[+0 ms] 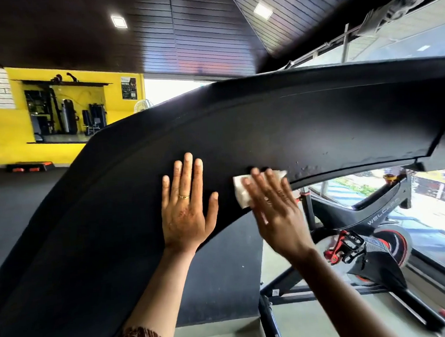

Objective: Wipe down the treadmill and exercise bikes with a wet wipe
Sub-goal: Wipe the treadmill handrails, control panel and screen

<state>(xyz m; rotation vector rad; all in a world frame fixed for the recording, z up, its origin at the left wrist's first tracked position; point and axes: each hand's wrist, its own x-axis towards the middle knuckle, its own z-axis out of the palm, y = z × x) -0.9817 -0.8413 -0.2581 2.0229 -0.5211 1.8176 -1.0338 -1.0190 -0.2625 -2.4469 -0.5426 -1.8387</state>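
Fingers [256, 177] of the right hand [277, 217] lie straight and close together on top of the wet wipe [241, 193] and press it flat against the black panel [292, 124]. Nothing curls around the cloth, so it is held only by pressure between the fingers and the surface, which I think suits the rubbing of a wide area. The white wipe sits near the centre of the frame, close to the lower edge of the panel, and its left part and one upper right corner show from under the fingers. This hand is a little blurred, so I judge it is in a wiping stroke. Just to the left, apart from the wipe, the left hand [186, 210] rests flat on the same panel with the fingers stretched and spread, a ring [184, 196] on one of them. It grips nothing and probably steadies the panel or the body while the other hand rubs. Right of the wipe, along the lower edge, there is a flaked patch [305, 168] that may need gentle pressure. The panel is large, matt and curved, and it runs from the lower left to the upper right of the frame. I take it for a part of the treadmill, though I cannot tell which part. Under it, at the lower right, an exercise bike [377, 218] with a red pedal [340, 247] stands beside the windows, well apart from both hands. At the far left a yellow wall [3, 131] is visible.
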